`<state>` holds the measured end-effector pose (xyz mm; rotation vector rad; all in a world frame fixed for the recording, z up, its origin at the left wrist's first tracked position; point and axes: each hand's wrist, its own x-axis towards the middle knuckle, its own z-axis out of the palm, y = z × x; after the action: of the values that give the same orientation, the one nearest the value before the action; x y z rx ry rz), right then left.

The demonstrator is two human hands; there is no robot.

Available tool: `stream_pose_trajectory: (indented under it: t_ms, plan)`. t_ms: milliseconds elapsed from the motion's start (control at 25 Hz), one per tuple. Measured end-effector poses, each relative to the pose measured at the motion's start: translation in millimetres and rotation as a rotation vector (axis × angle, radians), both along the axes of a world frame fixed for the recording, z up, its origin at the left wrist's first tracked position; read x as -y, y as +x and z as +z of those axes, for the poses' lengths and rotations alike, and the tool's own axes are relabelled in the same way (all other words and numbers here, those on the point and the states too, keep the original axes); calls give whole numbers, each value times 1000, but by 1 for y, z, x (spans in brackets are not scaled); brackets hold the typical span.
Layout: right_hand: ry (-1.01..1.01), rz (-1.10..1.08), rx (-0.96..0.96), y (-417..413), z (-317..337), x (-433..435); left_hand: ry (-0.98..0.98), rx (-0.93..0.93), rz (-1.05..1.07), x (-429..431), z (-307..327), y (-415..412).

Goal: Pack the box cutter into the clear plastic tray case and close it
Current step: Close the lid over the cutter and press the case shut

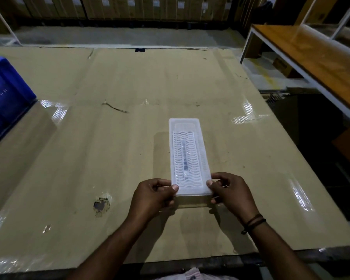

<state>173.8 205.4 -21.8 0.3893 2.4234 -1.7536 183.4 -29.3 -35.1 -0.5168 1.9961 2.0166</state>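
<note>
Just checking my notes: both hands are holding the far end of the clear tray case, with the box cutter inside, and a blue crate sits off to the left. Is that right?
Not quite. The head view shows the left hand and right hand gripping the near end of the clear tray case, not the far end. The rest holds: the box cutter shows through it, and the blue crate sits to the left.

translucent plastic case (188, 156) on matt cardboard (109, 138).
</note>
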Motion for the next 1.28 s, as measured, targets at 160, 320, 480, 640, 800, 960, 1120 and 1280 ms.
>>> stream_pose_trajectory:
  t_ms: [160,320,480,640,800,960,1120,1280]
  plan:
    - [39,-35,-62,-3,-4,2,-90,-76,-138,8,5,-4]
    - [-25,-34,-49,-6,-8,3,-117,-106,-170,11,3,-8]
    - [-194,-20,121,-14,-8,-3,-16,-16,-171,13,-1,-13]
    - [-251,18,196,-21,-9,-9,54,86,-195,17,-7,-17]
    - [-116,45,146,-27,-9,-9,85,134,-224,16,-1,-26]
    - [-17,23,32,-43,-11,-3,43,45,-120,9,1,-50]
    - [29,-4,26,-57,-12,2,-45,-35,-97,5,-1,-69]
    - [1,-25,89,-62,-16,2,-72,24,-150,4,-7,-78]
